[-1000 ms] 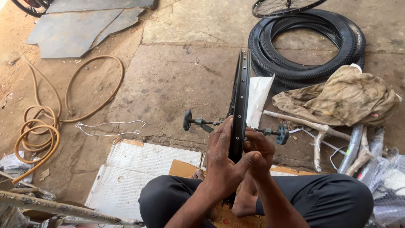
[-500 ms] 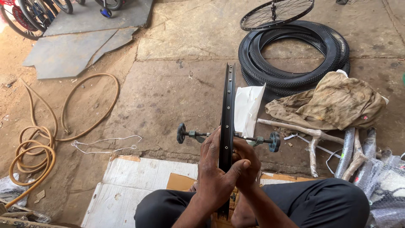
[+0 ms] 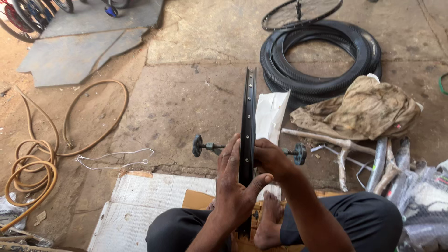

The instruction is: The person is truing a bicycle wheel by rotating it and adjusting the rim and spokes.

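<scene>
A black bicycle wheel rim [image 3: 248, 107] stands upright on edge in front of me, seen edge-on, with its axle [image 3: 205, 146] sticking out to both sides. My left hand [image 3: 235, 186] grips the near part of the rim, thumb across it. My right hand [image 3: 271, 158] is closed on the rim's right side near the hub. My crossed legs in dark trousers and a bare foot [image 3: 269, 219] sit below the rim.
Black tyres [image 3: 322, 56] lie stacked at the back right under a spoked wheel [image 3: 298, 11]. A dirty cloth [image 3: 368, 109], white paper [image 3: 270, 114], sticks and metal parts lie to the right. A coiled hose [image 3: 32, 163] lies left. Cardboard sheets [image 3: 144, 200] are under me.
The view has shifted, so the rim and hands sit a little left and lower. Both hands keep their hold on the rim.
</scene>
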`<control>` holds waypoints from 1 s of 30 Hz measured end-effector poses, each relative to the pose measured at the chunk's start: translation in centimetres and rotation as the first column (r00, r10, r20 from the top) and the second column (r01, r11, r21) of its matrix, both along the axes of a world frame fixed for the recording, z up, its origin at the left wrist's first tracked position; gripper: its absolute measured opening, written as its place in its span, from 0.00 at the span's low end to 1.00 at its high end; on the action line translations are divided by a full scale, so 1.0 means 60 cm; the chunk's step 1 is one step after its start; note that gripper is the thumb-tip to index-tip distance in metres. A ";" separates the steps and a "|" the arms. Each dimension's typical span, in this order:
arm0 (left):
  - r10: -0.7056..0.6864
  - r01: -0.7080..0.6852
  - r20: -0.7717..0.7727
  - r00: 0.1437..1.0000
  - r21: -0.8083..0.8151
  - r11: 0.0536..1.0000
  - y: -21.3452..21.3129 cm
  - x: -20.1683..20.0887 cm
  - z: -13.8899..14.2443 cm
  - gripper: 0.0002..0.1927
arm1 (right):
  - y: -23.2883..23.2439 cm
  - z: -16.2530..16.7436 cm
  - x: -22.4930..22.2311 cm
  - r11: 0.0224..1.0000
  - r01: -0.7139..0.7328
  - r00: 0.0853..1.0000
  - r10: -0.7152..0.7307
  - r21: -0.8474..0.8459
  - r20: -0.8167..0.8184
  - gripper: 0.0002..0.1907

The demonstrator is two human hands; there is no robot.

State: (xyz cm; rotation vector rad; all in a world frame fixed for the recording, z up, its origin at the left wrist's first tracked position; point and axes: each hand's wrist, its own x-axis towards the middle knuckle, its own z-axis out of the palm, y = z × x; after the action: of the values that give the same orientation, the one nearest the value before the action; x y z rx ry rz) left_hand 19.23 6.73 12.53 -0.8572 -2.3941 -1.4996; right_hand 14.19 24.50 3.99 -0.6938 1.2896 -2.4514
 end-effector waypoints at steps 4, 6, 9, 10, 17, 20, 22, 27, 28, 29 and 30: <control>0.019 -0.019 -0.026 0.999 -0.030 0.999 0.002 -0.001 0.004 0.48 | -0.017 -0.007 0.015 0.915 0.378 0.926 -0.372 0.142 -0.063 0.19; 0.020 -0.021 -0.049 0.999 -0.027 0.999 0.002 0.000 0.007 0.48 | -0.019 -0.014 0.031 0.849 0.493 0.867 -0.461 0.188 -0.190 0.18; 0.021 -0.021 0.064 0.998 0.000 1.000 0.002 0.002 0.011 0.48 | -0.033 -0.029 0.056 0.867 0.474 0.849 -0.496 -0.153 -0.184 0.15; 0.018 -0.017 0.069 0.997 -0.004 1.000 0.001 0.006 0.012 0.47 | -0.039 -0.035 0.070 0.838 0.537 0.836 -0.544 -0.095 -0.069 0.16; 0.004 -0.004 0.005 1.000 0.030 1.000 0.000 0.004 0.013 0.46 | -0.075 -0.042 0.081 0.737 0.637 0.709 -0.675 -0.225 -0.203 0.12; 0.014 -0.014 0.002 1.000 0.017 1.000 -0.001 0.005 0.012 0.44 | -0.084 -0.034 0.082 0.657 0.742 0.638 -0.753 -0.135 -0.159 0.15; 0.018 -0.018 0.004 1.000 0.015 1.000 -0.002 0.006 0.012 0.43 | -0.084 -0.029 0.081 0.677 0.724 0.667 -0.736 -0.136 -0.116 0.15; 0.002 -0.003 0.021 1.000 0.052 0.999 0.000 0.007 0.011 0.45 | -0.076 -0.024 0.075 0.778 0.557 0.750 -0.622 -0.290 -0.226 0.12; 0.005 -0.006 0.030 1.000 0.040 0.999 0.000 0.007 0.011 0.45 | -0.076 -0.024 0.075 0.762 0.591 0.742 -0.642 -0.265 -0.191 0.13; 0.007 -0.008 0.042 0.999 0.027 1.000 0.000 0.007 0.010 0.45 | -0.075 -0.023 0.075 0.744 0.624 0.732 -0.663 -0.237 -0.154 0.13; 0.006 -0.007 0.049 0.999 0.015 1.000 -0.001 0.007 0.010 0.45 | -0.076 -0.022 0.077 0.724 0.657 0.717 -0.686 -0.209 -0.121 0.14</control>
State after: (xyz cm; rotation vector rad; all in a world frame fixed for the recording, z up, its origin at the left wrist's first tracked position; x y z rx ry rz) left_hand 19.67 6.67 13.11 -0.8176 -2.4139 -1.5525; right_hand 18.78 19.94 2.65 -0.5640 1.6770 -3.1607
